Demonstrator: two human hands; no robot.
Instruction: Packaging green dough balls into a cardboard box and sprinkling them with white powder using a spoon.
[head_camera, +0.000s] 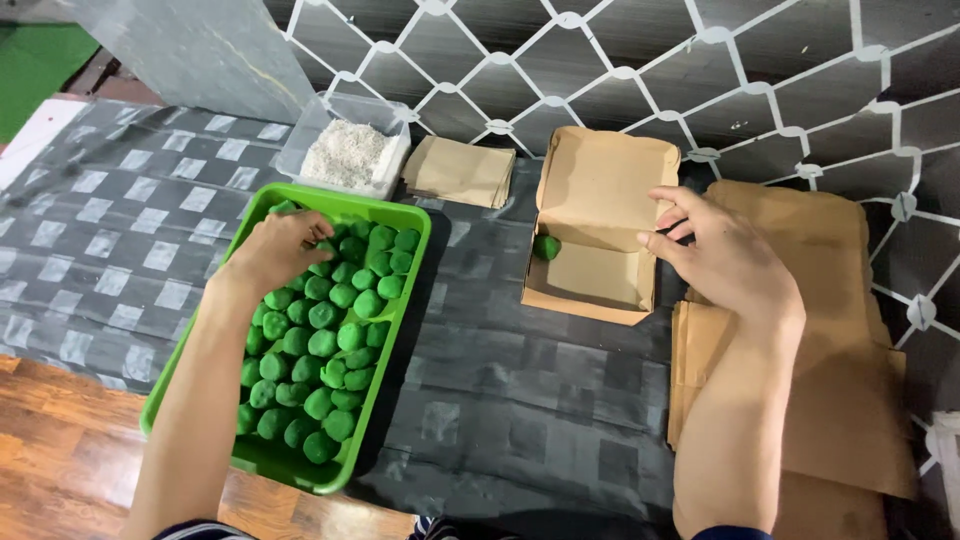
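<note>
The job looked like it had only just started. One green ball (546, 247) sat inside the open cardboard box (598, 262), near the box's left wall, in the upper middle of the frame. The rest of the box was bare. The green tray (412, 222) in the lower left of the frame was packed with green balls (322, 350) in many rows, so I judged that nearly all of the filling was left to do.

The left hand (278, 247) was down in the far end of the tray, at the upper left of the pile. Its fingers were curled in over the balls there and touching them. I could not tell if it had one pinched tight, because the fingertips were hidden among the balls.

The right hand (722, 255) was at the right side of the box. Its fingers were spread loose and rested on the box's right edge, as if keeping it steady. It held no ball. The single ball in the box was well apart from this hand, across the box floor.

A stack of flat brown boxes (820, 380) lay under the right arm. A clear tub of white crumbs (350, 152) stood behind the tray, with a folded brown pile (460, 172) beside it.
</note>
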